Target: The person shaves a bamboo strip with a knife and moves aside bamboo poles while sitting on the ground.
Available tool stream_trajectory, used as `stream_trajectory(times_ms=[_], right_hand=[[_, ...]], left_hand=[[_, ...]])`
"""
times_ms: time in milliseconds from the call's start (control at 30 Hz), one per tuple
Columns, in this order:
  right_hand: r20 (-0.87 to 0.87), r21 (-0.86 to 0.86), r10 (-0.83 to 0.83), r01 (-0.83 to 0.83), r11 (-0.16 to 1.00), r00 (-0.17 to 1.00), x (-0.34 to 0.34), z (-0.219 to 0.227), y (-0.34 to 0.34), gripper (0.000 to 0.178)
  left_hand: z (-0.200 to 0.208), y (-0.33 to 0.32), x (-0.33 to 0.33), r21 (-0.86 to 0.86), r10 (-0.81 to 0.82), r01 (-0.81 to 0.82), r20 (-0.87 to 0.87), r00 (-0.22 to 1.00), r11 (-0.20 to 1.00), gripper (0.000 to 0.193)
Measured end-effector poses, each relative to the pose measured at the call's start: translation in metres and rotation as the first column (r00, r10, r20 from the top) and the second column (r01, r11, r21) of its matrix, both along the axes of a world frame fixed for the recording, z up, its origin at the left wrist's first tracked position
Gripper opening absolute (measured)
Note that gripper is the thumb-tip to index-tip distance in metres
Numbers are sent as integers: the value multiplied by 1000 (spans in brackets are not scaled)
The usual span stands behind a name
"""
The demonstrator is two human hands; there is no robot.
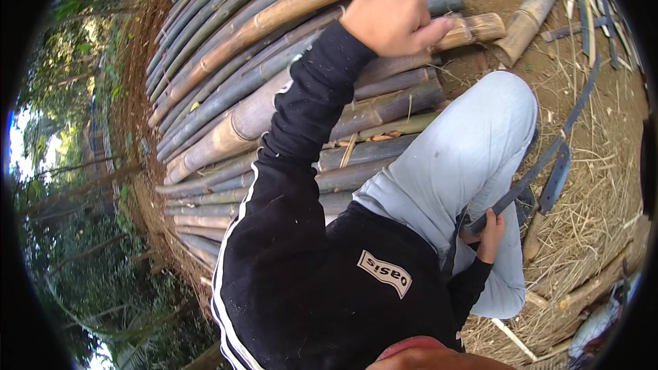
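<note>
Left hand (394, 17) at 12 o'clock clenches a bamboo pole (288, 7) (steadying it); right hand (490, 233) at 4 o'clock fists a long blade (541, 164), kept low beside the knee.

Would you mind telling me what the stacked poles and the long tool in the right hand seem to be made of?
The poles look like bamboo: round stems with ringed nodes, grey-green to tan, unfinished. The tool in the right hand looks like dark, dull metal, flat and thin, though that is not certain. The left hand rests on the poles.

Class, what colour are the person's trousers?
Pale grey-blue trousers, clearest in the head view.
</note>
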State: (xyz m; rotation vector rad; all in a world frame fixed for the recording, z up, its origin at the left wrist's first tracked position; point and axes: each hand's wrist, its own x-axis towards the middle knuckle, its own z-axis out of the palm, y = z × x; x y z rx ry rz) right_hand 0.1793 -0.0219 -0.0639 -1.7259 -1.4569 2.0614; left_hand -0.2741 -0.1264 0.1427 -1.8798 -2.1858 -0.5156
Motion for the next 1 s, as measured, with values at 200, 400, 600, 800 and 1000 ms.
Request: stream_trajectory(times_ms=[200, 400, 600, 800, 1000], right_hand=[[35, 8, 67, -67, 998, 997, -5, 3, -2, 12], [-48, 0, 76, -76, 997, 996, 0, 3, 1, 17], [-108, -39, 41, -46, 998, 993, -3, 1, 3, 16], [-130, -66, 17, -26, 997, 991, -4, 1, 4, 14], [-121, -50, 64, -71, 996, 991, -5, 4, 8, 14]], left_hand=[[86, -19, 26, 23, -168, 172, -127, 978, 985, 37], [103, -36, 79, -166, -38, 21, -100, 994, 986, 33], [85, -25, 91, -229, -90, 63, -110, 990, 971, 34], [82, -20, 95, -349, -103, 110, 38, 994, 931, 40], [83, -22, 94, -339, -35, 151, 327, 944, 929, 89]])
